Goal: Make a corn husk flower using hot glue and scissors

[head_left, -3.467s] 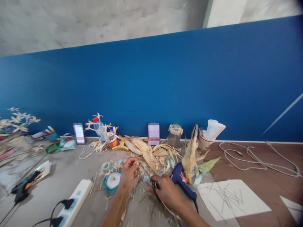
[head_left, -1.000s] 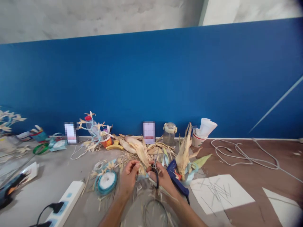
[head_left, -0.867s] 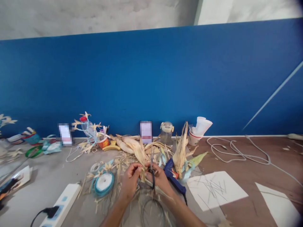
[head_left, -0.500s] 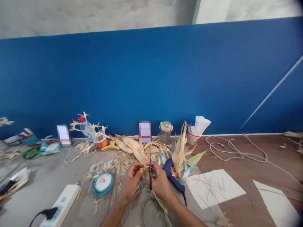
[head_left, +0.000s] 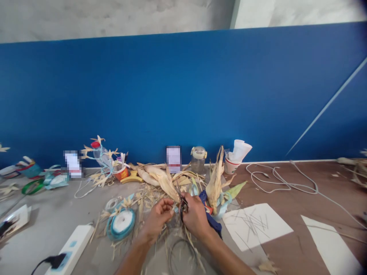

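My left hand (head_left: 157, 219) is curled, its fingertips pinching a small strip of dried corn husk (head_left: 173, 209) over the grey table. Close on its right, my right hand (head_left: 195, 217) is closed round black-handled scissors (head_left: 181, 202), whose blades point up and back toward the husk pile (head_left: 163, 182). The two hands almost touch. A blue glue gun (head_left: 211, 219) lies just behind my right wrist, partly hidden by it.
A spool of light-blue ribbon (head_left: 121, 222) and a white power strip (head_left: 70, 246) lie to the left. A glass jar (head_left: 198, 160), a paper cup (head_left: 231, 165), a white cable (head_left: 282, 182) and white paper sheets (head_left: 257, 225) are to the right. A dark wire loop (head_left: 183, 256) lies near me.
My right hand brought the scissors from flat on the table up to the husk piece in my left hand. The hands drew together, and the view drifted right.
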`<state>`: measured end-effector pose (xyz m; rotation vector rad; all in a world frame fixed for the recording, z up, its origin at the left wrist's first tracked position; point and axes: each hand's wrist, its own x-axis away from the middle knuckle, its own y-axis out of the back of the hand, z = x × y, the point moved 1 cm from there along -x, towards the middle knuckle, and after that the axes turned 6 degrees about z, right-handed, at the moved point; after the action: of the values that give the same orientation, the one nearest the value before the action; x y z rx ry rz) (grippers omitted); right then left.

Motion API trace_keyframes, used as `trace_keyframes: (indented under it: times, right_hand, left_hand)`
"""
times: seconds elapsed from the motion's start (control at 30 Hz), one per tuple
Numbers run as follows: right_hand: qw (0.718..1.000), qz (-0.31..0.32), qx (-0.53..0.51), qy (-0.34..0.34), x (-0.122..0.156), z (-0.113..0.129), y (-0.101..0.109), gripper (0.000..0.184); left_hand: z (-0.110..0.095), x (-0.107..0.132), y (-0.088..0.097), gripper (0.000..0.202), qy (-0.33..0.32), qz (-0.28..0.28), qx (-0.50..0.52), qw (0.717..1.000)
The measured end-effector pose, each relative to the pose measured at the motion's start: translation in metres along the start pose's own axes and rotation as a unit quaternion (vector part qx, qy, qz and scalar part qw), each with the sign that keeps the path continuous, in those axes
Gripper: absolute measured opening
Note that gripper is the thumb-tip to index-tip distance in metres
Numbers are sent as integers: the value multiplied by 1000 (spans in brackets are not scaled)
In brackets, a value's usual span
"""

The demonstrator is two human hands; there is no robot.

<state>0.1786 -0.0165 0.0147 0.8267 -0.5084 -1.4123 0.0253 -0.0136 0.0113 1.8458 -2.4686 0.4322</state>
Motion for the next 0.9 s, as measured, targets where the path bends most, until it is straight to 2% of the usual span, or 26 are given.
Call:
trace_keyframes:
  times: [0.17, 0.27, 0.37, 0.47, 0.53, 0.73, 0.83, 0.9]
  right_hand:
    - [998, -18, 5, -53, -8, -12, 9, 44]
    - [993, -51, -30, -102, -11, -18, 12, 42]
    - [982, -95, -140, -82, -10, -15, 15, 42]
    - [955, -33, -293, -23, -7, -5, 14, 37]
    - [939, 10, -345, -2, -5, 0, 13, 35]
    - [932, 64, -355, 7, 0, 8, 8, 38]
    - [946, 64, -317, 10, 2, 10, 5, 44]
    - [954, 51, -294, 15, 2, 10, 3, 40]
  left_hand:
    - [-4, 3, 1, 42, 27, 50, 62, 996]
    - [-6, 3, 1, 39, 12, 28, 39, 999]
    - [-5, 1, 2, 33, 3, -5, -14, 1000]
    - [-3, -1, 3, 31, -5, -18, -35, 999]
    - [-3, -1, 3, 31, -10, -20, -34, 999]
    - [-4, -1, 1, 28, -31, -14, -92, 995]
    - [0, -3, -1, 23, -46, 6, -120, 992]
    - [3, -3, -2, 19, -51, 14, -133, 990]
